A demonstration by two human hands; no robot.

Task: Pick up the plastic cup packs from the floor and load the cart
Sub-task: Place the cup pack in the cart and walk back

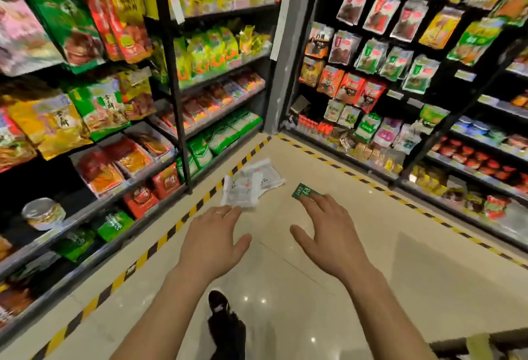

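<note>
Reaching low, left hand [213, 234] and right hand [328, 234] are spread and empty; best slide under the white packs [251, 185], then close firmly.

Shop aisle corner: black shelf racks [171, 79] packed with snack packets [68, 25], pegged hanging packets [380, 13], price labels [464, 75], hazard-striped floor tape [160, 241].

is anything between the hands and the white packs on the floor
Nothing visible does. The left hand is just short of the white packs, only bare floor between. The right hand reaches a small green packet beside them, off that path.
</note>
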